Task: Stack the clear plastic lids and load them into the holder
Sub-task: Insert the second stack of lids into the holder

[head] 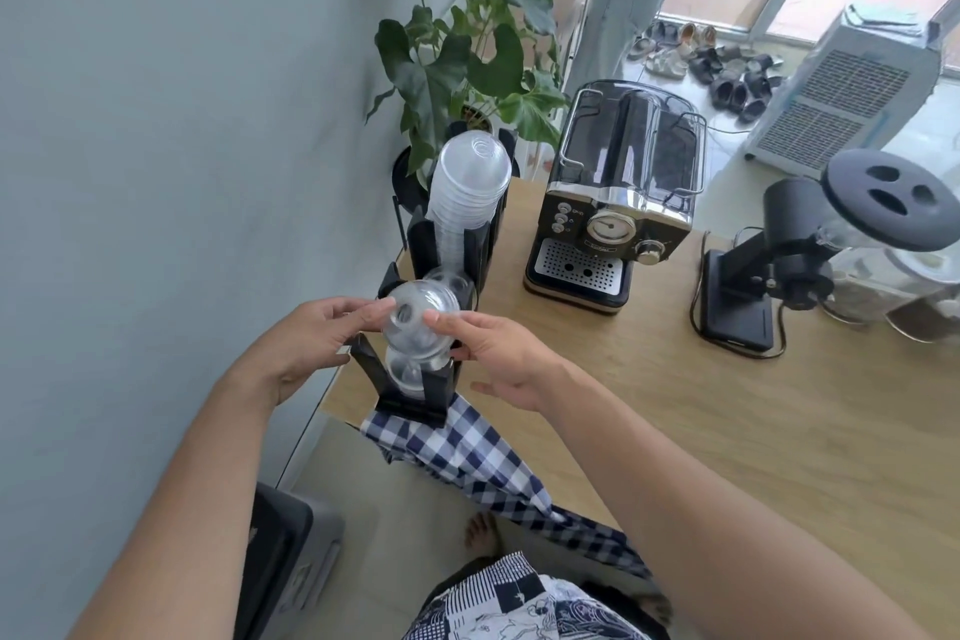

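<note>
- Head view: the left hand (317,335) and the right hand (498,353) pinch a dome lid (418,322) between their fingertips from opposite sides, which keeps it level over the near slot of the black holder (410,392).
- Lids already sit in that near slot (410,369) just below the held one, so the grip looks meant to line it up for nesting; whether one lid or several are held is hard to tell through the clear plastic.
- Farther along the holder, a tall stack of clear cups (470,187) stands upside down.
- The holder stands at the left edge of the wooden table (727,431), against the wall, with a checked cloth (467,452) hanging by its near end.
- An espresso machine (613,218) stands well to the right, clear of the work.
</note>
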The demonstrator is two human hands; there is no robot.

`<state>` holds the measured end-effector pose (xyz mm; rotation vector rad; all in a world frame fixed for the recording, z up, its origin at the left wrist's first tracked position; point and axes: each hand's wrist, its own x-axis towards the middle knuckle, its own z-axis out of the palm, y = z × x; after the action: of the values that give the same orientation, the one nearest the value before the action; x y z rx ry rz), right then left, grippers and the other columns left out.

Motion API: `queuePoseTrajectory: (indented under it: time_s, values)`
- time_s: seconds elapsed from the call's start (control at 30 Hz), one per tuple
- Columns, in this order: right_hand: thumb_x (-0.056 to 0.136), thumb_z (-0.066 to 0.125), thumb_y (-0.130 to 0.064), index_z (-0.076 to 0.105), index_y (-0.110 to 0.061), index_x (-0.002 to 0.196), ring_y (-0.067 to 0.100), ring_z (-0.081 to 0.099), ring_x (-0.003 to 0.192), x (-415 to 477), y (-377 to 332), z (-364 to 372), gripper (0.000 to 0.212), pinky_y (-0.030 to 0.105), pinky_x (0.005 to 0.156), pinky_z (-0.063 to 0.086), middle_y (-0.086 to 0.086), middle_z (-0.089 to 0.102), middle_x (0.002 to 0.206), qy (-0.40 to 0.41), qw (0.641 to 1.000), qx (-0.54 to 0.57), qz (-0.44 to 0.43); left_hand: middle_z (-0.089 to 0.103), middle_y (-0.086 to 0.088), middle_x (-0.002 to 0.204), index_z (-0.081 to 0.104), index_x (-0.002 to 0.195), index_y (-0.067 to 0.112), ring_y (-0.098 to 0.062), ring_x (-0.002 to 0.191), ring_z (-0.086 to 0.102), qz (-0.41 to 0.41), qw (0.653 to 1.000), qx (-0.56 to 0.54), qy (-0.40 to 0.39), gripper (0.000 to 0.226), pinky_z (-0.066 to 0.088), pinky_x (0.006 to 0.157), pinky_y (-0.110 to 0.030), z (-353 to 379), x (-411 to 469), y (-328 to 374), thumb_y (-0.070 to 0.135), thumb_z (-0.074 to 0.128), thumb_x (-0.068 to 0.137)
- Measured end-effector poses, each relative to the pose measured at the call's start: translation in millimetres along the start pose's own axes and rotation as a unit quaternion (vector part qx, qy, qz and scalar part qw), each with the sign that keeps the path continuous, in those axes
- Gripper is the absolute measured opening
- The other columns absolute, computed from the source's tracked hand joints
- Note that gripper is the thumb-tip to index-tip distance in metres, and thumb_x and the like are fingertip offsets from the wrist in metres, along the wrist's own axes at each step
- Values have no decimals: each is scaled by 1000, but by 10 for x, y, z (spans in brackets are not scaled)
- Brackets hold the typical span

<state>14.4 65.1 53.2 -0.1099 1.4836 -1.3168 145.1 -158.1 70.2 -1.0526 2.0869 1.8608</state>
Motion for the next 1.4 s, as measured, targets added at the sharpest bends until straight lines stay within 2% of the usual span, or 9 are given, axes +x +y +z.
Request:
queuePoseTrajectory:
  time_s: [0.17, 0.33, 0.5, 0.67, 0.83, 0.9, 1.0, 1.17, 1.4]
  values:
    - [101, 75, -53, 84, -24, 112, 15, 64, 107, 69, -53, -17, 32, 40, 94, 49, -4, 79, 112, -62, 998, -4, 12, 79, -12, 136, 77, 139, 16, -36, 141, 65, -37, 995, -69, -55, 72, 46, 124, -54, -82, 34, -95, 68, 74, 90]
    - [95, 80, -60, 79, -19, 133, 32, 56, 145, 223, 35, -64, 56, 51, 120, 43, 9, 70, 148, -87, 996, -1, 21, 80, -13, 135, 77, 138, 12, -33, 141, 65, -52, 993, -79, -72, 71, 42, 126, -58, -94, 95, -171, 67, 71, 93]
    - [96, 81, -54, 79, -17, 133, 22, 66, 127, 278, 161, -110, 52, 46, 101, 49, 5, 79, 131, -77, 996, 12, 38, 82, -9, 133, 77, 138, 14, -29, 140, 66, -37, 994, -81, -60, 64, 48, 121, -51, -52, 169, -183, 59, 78, 93]
    - [95, 84, -46, 77, -12, 135, 24, 69, 130, 324, 251, -130, 52, 52, 115, 48, 5, 82, 130, -47, 996, 49, 50, 84, -17, 120, 74, 133, 2, -30, 123, 76, -45, 995, -81, -35, 55, 57, 89, -30, 47, 262, -174, 44, 79, 98]
    - [76, 95, -56, 67, -11, 148, 28, 56, 147, 456, 349, -157, 90, 49, 123, 48, 9, 67, 152, -23, 998, 27, 43, 86, -16, 115, 74, 132, 1, -28, 113, 79, -59, 994, -94, -12, 69, 59, 96, -36, 66, 366, -228, 41, 92, 78]
    - [82, 90, -58, 63, -10, 153, 25, 59, 141, 449, 350, -147, 90, 46, 119, 53, 8, 66, 152, 9, 999, -11, 36, 87, -13, 110, 74, 131, 4, -26, 107, 79, -60, 993, -97, 3, 69, 59, 102, -40, 82, 398, -249, 37, 96, 74]
    - [90, 83, -62, 64, -13, 150, 18, 67, 126, 451, 388, -162, 79, 44, 111, 58, 0, 71, 142, 51, 997, -46, 41, 87, -8, 99, 75, 130, 3, -20, 93, 79, -66, 993, -99, 10, 55, 60, 84, -32, 110, 456, -252, 29, 93, 85]
    - [94, 80, -62, 70, -20, 140, 15, 74, 116, 486, 457, -199, 63, 46, 109, 60, -7, 77, 131, 79, 992, -79, 56, 78, -7, 130, 77, 130, 12, -25, 127, 71, -107, 994, -26, 22, 57, 51, 118, -49, 49, 565, -310, 53, 86, 91]
    - [96, 77, -62, 68, -25, 136, 14, 76, 113, 444, 426, -180, 55, 49, 109, 58, -10, 77, 128, 89, 990, -90, 65, 83, 0, 123, 82, 124, 22, -23, 130, 66, -148, 988, 30, -14, 52, 43, 122, -54, 23, 527, -301, 67, 67, 101]
